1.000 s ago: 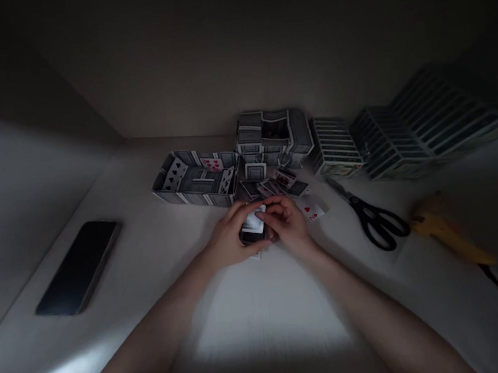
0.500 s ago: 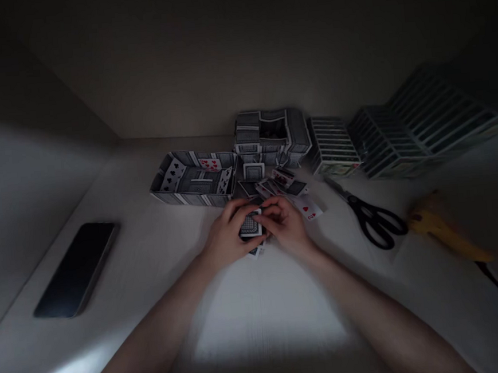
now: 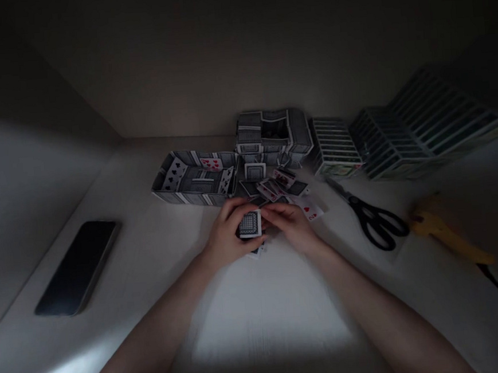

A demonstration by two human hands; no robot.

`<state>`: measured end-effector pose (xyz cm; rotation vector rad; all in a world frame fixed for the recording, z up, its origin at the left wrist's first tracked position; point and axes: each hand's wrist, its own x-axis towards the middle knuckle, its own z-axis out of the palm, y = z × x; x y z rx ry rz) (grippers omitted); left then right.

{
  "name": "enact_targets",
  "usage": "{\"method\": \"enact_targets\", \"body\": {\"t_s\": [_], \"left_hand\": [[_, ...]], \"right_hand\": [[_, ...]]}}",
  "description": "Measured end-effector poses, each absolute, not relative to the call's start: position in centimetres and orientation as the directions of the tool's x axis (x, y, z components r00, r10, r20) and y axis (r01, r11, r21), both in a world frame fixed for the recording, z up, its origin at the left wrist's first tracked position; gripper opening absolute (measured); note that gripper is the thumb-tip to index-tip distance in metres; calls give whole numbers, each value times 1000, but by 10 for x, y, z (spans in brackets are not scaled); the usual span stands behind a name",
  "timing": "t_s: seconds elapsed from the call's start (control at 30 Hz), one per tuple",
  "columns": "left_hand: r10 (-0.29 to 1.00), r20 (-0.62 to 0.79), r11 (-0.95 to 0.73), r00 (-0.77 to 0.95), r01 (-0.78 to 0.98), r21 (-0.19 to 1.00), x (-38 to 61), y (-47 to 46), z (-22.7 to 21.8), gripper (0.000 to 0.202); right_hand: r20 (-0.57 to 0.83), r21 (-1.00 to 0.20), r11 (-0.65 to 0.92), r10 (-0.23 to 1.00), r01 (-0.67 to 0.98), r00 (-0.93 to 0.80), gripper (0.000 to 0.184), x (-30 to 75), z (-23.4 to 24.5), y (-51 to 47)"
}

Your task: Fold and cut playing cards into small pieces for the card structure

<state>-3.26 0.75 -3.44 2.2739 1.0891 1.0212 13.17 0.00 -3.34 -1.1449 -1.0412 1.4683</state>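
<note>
A playing card (image 3: 249, 225), its patterned back facing up, lies between my hands near the middle of the table. My left hand (image 3: 227, 232) is closed on it, thumb along the near edge and fingers along the far edge. At the card's right edge, my right hand (image 3: 290, 223) pinches its upper corner between thumb and finger. Another card (image 3: 255, 252) shows partly beneath, on the table. Just beyond the hands lies a loose heap of cards (image 3: 270, 190), some face up, with a two of hearts (image 3: 312, 209) at its right.
An open tray made of cards (image 3: 181, 198) stands beyond my left hand, beside a card-built box (image 3: 300, 131) with an opening. Stacked card packs (image 3: 336, 145) line the back right. Black scissors (image 3: 375, 222) and a yellow glue gun (image 3: 449, 234) lie right; a phone (image 3: 77, 269) lies left.
My right thumb has drawn back from the card's face to its upper right corner, and the right fingers have straightened. More of the card's back shows. My left hand keeps its hold.
</note>
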Motion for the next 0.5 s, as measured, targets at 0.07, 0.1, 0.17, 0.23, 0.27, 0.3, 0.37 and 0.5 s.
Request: {"method": "enact_targets", "body": {"t_s": [0.07,0.1,0.17,0.23,0.27,0.3,0.37,0.5], "left_hand": [[791,433,-607,431,475,637,-33,7,-34,51],[790,435,-608,431,469,640,-33,7,-34,52],[787,444,-613,429,454,646,-33,8,-35,54],[783,446,-615,433,434,658,-33,8,-35,55],[782,445,-615,437,425,664,-33,9,-35,55],[781,443,-615,441,417,669,-34,9,-35,54],[776,441,-618,452,404,674,-34,10,-35,53],[767,444,-626,463,390,675,-34,11,-35,54]], "right_hand": [[-176,-962,-195,978,-193,-115,21,132,-34,0],[-185,-955,-209,974,-210,-127,20,132,-34,1],[-208,-935,-245,965,-256,-161,21,132,-35,1],[-235,-912,-287,951,-292,-203,22,133,-36,1],[-243,-904,-303,944,-302,-222,23,133,-36,1],[-247,-899,-314,939,-306,-237,24,133,-36,0],[-249,-897,-324,933,-302,-262,26,134,-37,0],[-242,-906,-313,936,-285,-257,28,132,-37,0]]}}
